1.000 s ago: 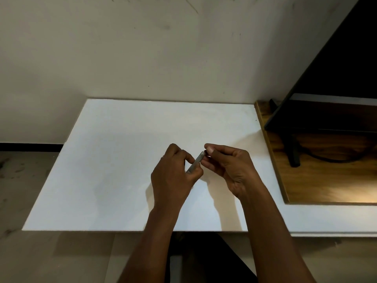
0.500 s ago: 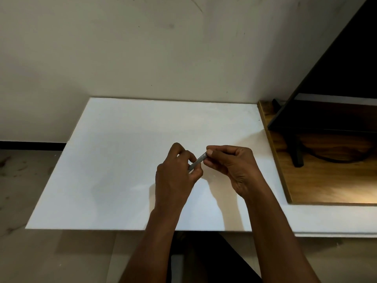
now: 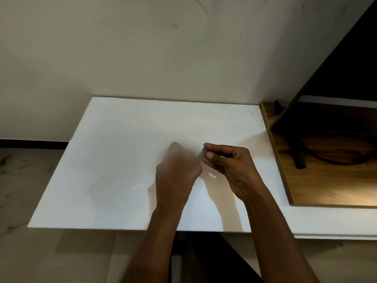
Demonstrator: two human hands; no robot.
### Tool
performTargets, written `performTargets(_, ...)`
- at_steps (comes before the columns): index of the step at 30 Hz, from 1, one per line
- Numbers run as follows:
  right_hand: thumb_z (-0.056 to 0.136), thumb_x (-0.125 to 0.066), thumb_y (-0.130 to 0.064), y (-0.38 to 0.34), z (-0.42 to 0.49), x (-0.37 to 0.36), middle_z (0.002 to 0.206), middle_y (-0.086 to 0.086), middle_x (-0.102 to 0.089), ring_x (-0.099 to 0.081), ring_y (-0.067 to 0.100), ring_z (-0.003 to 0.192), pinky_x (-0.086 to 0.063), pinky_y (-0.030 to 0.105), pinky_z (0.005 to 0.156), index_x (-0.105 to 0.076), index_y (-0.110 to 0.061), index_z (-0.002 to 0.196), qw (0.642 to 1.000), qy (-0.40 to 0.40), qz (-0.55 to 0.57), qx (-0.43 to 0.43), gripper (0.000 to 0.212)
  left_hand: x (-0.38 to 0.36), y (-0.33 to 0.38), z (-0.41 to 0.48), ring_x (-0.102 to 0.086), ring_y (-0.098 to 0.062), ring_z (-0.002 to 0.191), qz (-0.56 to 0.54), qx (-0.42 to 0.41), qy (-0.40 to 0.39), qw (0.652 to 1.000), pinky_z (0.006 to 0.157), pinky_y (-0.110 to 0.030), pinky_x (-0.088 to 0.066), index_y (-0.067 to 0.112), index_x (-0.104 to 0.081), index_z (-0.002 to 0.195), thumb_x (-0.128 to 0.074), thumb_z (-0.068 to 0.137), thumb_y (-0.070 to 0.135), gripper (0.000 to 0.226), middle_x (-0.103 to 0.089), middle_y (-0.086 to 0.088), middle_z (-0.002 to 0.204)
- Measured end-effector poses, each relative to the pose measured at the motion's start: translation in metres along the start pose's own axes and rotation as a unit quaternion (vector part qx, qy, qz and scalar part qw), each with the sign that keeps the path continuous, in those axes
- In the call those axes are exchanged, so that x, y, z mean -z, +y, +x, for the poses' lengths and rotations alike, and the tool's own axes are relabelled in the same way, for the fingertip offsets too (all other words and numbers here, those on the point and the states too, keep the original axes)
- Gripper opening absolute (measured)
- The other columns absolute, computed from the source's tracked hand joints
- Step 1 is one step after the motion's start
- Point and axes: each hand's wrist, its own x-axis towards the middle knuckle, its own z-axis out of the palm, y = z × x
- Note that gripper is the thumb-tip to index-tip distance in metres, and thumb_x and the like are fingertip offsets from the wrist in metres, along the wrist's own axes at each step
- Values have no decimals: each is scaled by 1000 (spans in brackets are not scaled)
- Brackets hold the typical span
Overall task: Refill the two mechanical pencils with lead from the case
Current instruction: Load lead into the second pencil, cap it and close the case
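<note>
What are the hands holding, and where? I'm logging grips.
A thin grey object, right hand pinching its upper end; left hand is blurred, grip unclear.

Single head-worn view, angled forward and down, close above the white tabletop.

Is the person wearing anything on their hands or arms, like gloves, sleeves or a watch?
No. The left hand and right hand are both bare: no gloves, and no rings or watch that can be seen. Both forearms are bare too, with no sleeves down to the bottom edge of the picture. The left hand looks blurry, so small details on it are hard to tell.
</note>
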Motion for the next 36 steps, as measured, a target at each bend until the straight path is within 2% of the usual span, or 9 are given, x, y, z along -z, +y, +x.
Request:
performTargets(9,90,-66,7,-3,-1,-6,107,17,-77,-76,25,96,-61,32,86,-72,1,117,999,-24,23,-5,29,-2,-2,2,-69,-5,62,-107,43,21,993,58,-21,-54,16,-75,79,-81,77,21,8,-60,8,85)
performTargets(13,92,-67,-4,-6,1,-5,98,9,-75,-72,17,89,-58,25,81,-75,-9,116,999,-36,33,-15,26,5,3,6,-77,-14,62,-311,199,-71,927,56,-42,-64,20,-77,82,-81,81,32,12,-77,-1,76)
performTargets(16,89,-71,-9,-6,2,-4,91,0,-77,-72,11,83,-57,21,75,-78,-13,107,999,-25,11,-33,19,11,0,7,-78,-18,67,-355,242,-162,888,60,-44,-62,26,-79,82,-75,86,37,12,-80,-2,74)
performTargets(19,86,-75,-8,-4,3,-1,84,3,-78,-72,12,75,-57,19,68,-78,-8,101,999,16,-3,-51,15,12,-6,7,-77,-20,66,-341,239,-185,890,58,-38,-63,24,-81,85,-75,87,37,15,-79,-5,74)
performTargets(21,85,-76,-6,-2,4,-1,81,6,-77,-72,15,73,-58,19,67,-78,-4,98,997,42,-30,-49,14,10,-9,7,-76,-17,63,-322,234,-149,905,54,-33,-62,16,-81,87,-76,87,29,14,-76,-6,72)
performTargets(25,83,-78,-2,8,5,-1,81,16,-76,-68,22,70,-61,27,70,-77,-2,93,983,100,-150,-46,10,7,-18,9,-71,-19,53,-227,252,-48,940,62,-42,-64,15,-79,83,-72,89,26,15,-71,1,63)
performTargets(30,79,-81,-3,20,7,-7,80,20,-76,-65,22,61,-57,30,67,-76,-2,88,959,102,-257,-55,11,11,-28,11,-70,-25,76,-160,282,30,946,66,-29,-50,20,-78,88,-71,88,29,11,-70,2,67)
performTargets(33,77,-82,-3,26,7,-12,78,16,-76,-67,20,58,-60,32,70,-76,-6,81,949,110,-290,-50,8,13,-33,11,-65,-20,75,-127,306,27,943,58,-23,-39,21,-77,90,-74,85,27,8,-64,7,67)
performTargets(36,77,-79,-1,29,8,-14,78,14,-75,-67,18,58,-61,32,72,-77,-4,85,937,120,-325,-38,9,12,-38,8,-62,-17,83,-109,327,-28,938,70,-26,-42,20,-76,97,-79,81,32,20,-69,6,84)
